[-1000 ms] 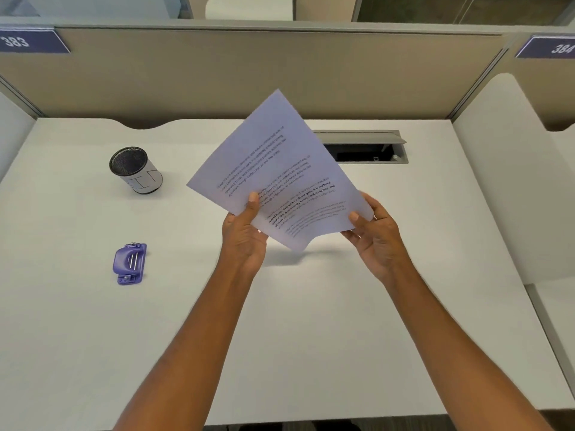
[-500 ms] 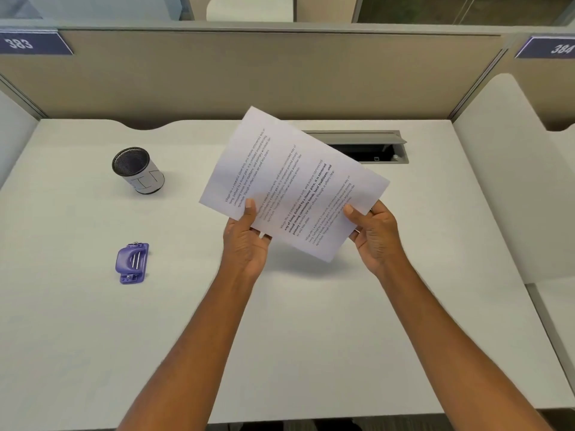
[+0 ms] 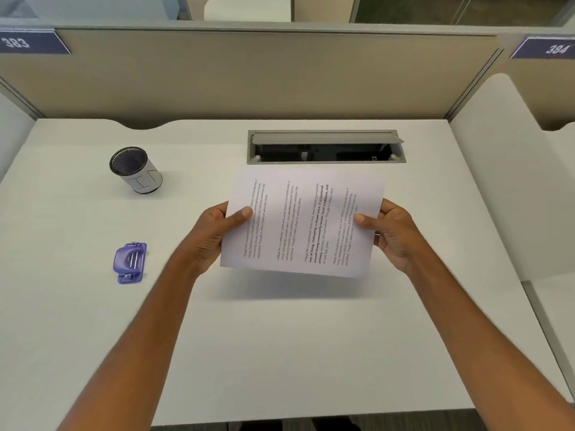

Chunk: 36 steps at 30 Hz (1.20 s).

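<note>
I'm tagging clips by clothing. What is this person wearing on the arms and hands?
Both forearms are bare as far as the frame shows: no sleeves, watch or bracelet. The left hand is ungloved, no ring visible. The right hand is ungloved too; a pale glint on one finger may be a ring.

Printed sheet (image 3: 303,220) — from tilted corner-up to level, sideways, lower

Bare desk (image 3: 280,353) below; cup (image 3: 137,170), punch (image 3: 130,262) leftward.
</note>
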Available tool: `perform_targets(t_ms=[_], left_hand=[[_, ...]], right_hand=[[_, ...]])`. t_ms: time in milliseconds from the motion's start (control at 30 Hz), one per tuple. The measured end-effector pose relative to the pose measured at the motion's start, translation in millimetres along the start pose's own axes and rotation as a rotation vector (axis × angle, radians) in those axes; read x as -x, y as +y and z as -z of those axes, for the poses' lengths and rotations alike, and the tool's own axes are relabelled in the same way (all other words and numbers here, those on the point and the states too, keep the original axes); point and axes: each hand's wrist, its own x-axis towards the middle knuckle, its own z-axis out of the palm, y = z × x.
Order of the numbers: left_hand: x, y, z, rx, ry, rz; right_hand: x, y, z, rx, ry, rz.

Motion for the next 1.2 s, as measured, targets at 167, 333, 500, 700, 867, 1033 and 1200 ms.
perform_targets(t_ms=[167, 333, 500, 700, 867, 1033, 1200], left_hand=[[-1.3, -5.6, -4.3, -0.045, 0.03, -0.018], [1.8, -17.7, -11.4, -0.114, 0.182, -0.149], [4.0, -34.8, -22.3, -0.154, 0.325, -0.237], [4.9, -61.1, -27.1, -0.12, 0.345, -0.222], [4.8, -60.9, -34.0, -0.148, 0.371, -0.231], [4.4, -61.3, -30.2, -0.104, 0.391, -0.254], [5.5, -69.6, -31.7, -0.062, 0.364, -0.199]], right_hand=[[1.3, 1.0, -3.4, 0.017, 0.007, 0.021], [-1.0, 8.4, -9.2, 0.028, 0.082, 0.064], [-0.8, 22.8, -20.6, 0.042, 0.15, 0.132], [2.0, 51.3, -27.2, 0.05, 0.182, 0.08], [3.6, 57.4, -30.0, 0.063, 0.186, 0.072], [2.2, 54.1, -28.3, 0.075, 0.2, 0.096], [0.1, 63.9, -28.1, 0.123, 0.192, 0.046]])
